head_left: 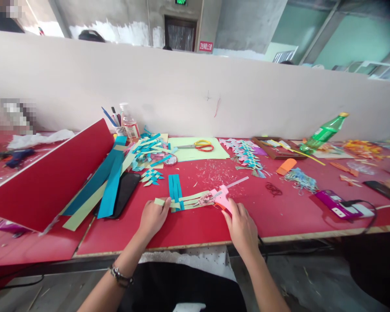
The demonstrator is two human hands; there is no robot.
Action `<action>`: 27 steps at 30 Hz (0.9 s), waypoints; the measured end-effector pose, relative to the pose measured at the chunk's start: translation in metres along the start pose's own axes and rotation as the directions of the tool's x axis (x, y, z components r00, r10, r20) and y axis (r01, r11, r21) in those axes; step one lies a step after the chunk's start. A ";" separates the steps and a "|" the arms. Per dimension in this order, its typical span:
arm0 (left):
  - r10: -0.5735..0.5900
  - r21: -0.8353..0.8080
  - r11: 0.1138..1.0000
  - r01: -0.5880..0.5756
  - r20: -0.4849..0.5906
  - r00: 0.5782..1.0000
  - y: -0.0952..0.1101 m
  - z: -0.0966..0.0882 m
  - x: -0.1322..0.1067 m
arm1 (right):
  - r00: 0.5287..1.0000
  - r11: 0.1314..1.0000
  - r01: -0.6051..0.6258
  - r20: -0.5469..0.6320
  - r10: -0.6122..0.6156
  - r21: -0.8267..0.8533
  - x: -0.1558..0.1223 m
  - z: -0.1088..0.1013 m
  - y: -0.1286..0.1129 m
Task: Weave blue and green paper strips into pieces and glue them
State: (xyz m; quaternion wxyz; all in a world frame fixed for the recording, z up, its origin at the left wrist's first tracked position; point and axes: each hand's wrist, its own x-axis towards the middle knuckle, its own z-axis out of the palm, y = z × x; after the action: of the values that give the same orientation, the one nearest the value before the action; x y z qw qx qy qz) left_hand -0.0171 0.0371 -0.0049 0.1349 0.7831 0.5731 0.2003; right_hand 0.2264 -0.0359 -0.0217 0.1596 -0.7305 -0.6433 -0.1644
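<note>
A pink hot glue gun (223, 200) with a clear glue stick jutting from its back is gripped in my right hand (242, 223). Its nozzle points left, over pale yellow-green paper strips (195, 198). These strips cross blue paper strips (174, 188) in a small weave on the red tabletop. At the weave's left edge, my left hand (155, 216) pinches the end of a pale strip between thumb and fingers. A finished-looking blue and pale woven piece (152, 176) lies just behind the weave.
Left, a red divider board (52, 182) stands beside long paper strips (112, 186) and a phone (127, 195). Behind are scissors (198, 146), a paper pile (146, 151) and woven pieces (245, 154). Right are a tilted green bottle (325, 133) and a purple power strip (338, 203).
</note>
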 end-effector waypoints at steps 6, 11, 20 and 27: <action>0.003 -0.011 1.000 -0.003 0.002 1.000 0.000 -0.001 0.000 | 1.000 1.000 -0.018 -0.025 0.018 -0.018 0.000 -0.003 0.008; -0.011 -0.001 1.000 0.011 0.008 1.000 0.001 -0.001 0.000 | 0.999 0.999 -0.042 -0.010 0.042 -0.018 0.000 -0.006 0.013; -0.001 0.008 1.000 0.000 0.006 1.000 0.000 -0.001 -0.001 | 0.997 0.995 -0.068 -0.028 0.066 -0.077 -0.001 -0.007 0.025; -0.001 -0.002 1.000 0.001 -0.009 1.000 0.001 -0.001 -0.001 | 0.996 0.992 -0.084 -0.032 0.081 -0.094 0.001 -0.011 0.036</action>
State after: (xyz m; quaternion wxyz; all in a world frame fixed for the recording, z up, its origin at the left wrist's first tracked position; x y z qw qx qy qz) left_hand -0.0171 0.0360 -0.0042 0.1332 0.7819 0.5738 0.2041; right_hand 0.2618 -0.0443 -0.0121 0.1402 -0.7608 -0.6017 -0.1987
